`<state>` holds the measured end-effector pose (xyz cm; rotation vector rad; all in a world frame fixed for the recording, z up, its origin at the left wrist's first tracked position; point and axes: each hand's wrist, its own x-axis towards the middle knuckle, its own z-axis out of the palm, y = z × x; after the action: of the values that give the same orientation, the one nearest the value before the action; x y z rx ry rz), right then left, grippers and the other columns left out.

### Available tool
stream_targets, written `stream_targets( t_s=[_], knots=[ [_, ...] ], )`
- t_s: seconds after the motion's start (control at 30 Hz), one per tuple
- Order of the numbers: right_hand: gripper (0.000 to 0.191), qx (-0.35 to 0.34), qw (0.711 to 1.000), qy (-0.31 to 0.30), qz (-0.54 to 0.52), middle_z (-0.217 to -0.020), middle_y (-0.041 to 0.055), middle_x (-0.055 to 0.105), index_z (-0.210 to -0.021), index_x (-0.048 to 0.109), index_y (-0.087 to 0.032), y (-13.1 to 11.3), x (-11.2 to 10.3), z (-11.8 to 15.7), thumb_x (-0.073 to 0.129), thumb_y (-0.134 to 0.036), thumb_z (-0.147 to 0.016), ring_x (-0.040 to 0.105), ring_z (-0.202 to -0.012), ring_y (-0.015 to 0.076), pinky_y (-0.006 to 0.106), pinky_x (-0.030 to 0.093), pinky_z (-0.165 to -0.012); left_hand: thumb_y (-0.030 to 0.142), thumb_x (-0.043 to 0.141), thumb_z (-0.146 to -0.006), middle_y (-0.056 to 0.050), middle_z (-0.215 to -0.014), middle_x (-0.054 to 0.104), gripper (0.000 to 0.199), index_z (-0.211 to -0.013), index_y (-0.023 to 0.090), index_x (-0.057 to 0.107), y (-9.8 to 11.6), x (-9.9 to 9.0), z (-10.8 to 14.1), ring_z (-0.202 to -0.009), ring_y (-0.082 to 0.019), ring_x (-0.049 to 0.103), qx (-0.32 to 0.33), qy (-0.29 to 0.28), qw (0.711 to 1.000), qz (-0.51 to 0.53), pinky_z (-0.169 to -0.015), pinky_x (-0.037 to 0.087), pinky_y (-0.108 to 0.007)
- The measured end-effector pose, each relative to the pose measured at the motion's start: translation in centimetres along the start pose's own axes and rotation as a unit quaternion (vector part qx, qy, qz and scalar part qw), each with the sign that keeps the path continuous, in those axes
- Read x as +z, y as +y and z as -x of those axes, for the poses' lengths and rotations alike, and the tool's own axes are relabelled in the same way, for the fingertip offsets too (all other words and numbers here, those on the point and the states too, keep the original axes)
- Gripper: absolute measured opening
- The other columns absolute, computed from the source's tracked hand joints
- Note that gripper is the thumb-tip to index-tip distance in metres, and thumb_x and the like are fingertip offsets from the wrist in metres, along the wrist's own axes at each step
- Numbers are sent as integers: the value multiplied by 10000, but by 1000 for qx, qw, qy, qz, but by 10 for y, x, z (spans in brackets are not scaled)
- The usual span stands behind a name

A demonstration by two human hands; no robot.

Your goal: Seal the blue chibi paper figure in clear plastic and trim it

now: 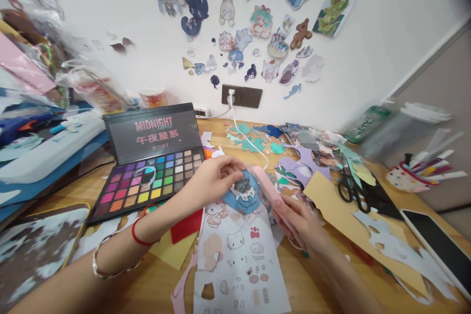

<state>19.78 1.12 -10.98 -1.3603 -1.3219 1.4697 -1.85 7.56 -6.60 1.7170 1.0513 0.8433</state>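
Note:
My left hand reaches in from the left, thumb and fingers pinched at the upper edge of a blue layered cut-out with a grey and white figure in its middle. My right hand is wrapped round a long, slim pink device, its far end beside the cut-out; its exact kind I cannot make out. Below the cut-out lies a white printed sheet with a cat-face outline, small printed shapes and some cut holes.
An open eyeshadow palette stands left. Black scissors, a phone and a pen holder are on the right. Paper scraps cover the back. A white cable runs from the wall socket. Cut-out figures cover the wall.

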Motion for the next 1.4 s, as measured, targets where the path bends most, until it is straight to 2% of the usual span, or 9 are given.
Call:
stream_targets(
  t_s=[0.2, 0.43, 0.5, 0.6, 0.67, 0.83, 1.0, 1.13, 1.4],
  knots=[
    [340, 2, 1000, -2, 9, -551, -71, 412, -776, 526, -183, -1, 0, -1, 534, -519, -831, 263, -332, 20, 182, 129, -290, 191, 560, -768, -35, -734, 620, 149, -892, 125, 610, 5, -3, 2, -649, -146, 584, -8, -13, 999, -28, -604, 493, -283],
    [337, 1, 999, 3, 34, -468, -89, 374, -789, 532, -194, 2, -2, -1, 535, -529, -826, 243, -308, 35, 192, 139, -283, 178, 547, -778, -32, -721, 599, 117, -873, 134, 598, 5, -5, 2, -644, -148, 566, -16, -29, 999, -37, -597, 478, -294],
    [346, -9, 999, 11, 44, -466, -87, 375, -785, 538, -191, 3, -3, -2, 532, -534, -824, 247, -311, 37, 194, 151, -286, 174, 559, -774, -17, -733, 586, 103, -875, 156, 547, 3, -3, 3, -645, -140, 563, -2, -22, 1000, -10, -597, 474, -287],
    [378, -31, 997, 27, 59, -488, -74, 399, -807, 569, -179, 5, -3, -3, 526, -555, -815, 273, -324, 43, 201, 171, -295, 160, 593, -755, 24, -724, 562, 236, -909, 203, 420, 0, -1, 3, -608, -118, 548, 16, -3, 998, 64, -555, 449, -255],
    [380, -38, 997, 28, 69, -470, -80, 370, -823, 574, -179, 5, -3, -3, 517, -555, -819, 270, -326, 51, 209, 168, -302, 161, 612, -744, 30, -729, 560, 271, -902, 209, 397, -1, -1, 2, -609, -113, 548, 13, 0, 996, 87, -553, 442, -249],
    [342, -54, 989, 33, 130, -459, -81, 305, -830, 572, -187, 1, -2, 3, 487, -517, -852, 270, -370, 77, 228, 189, -353, 234, 647, -739, -8, -765, 594, 278, -980, 134, 550, 4, -2, -1, -689, -134, 588, -38, -30, 996, 80, -656, 477, -285],
    [322, -107, 967, 48, 226, -615, -12, 465, -860, 621, -186, -2, 1, 3, 473, -472, -866, 410, -564, 132, 250, 307, -496, 319, 673, -735, -68, -859, 702, 291, -958, 132, 678, 7, -2, -1, -714, -148, 622, -55, -38, 997, 37, -620, 482, -253],
    [318, -108, 963, 49, 243, -669, 1, 523, -894, 626, -186, -3, 4, 4, 470, -462, -862, 446, -611, 154, 260, 335, -537, 331, 654, -760, -57, -827, 723, 268, -945, 145, 706, 6, -2, 0, -659, -140, 618, -60, -31, 998, 14, -530, 470, -227],
    [244, -118, 955, 62, 264, -670, -3, 554, -864, 609, -186, -10, 7, 8, 500, -404, -862, 463, -612, 153, 263, 365, -590, 291, 660, -756, -91, -857, 736, 254, -929, 109, 700, 5, -1, 2, -704, -157, 648, -54, -31, 998, 20, -558, 484, -232]
  ],
)
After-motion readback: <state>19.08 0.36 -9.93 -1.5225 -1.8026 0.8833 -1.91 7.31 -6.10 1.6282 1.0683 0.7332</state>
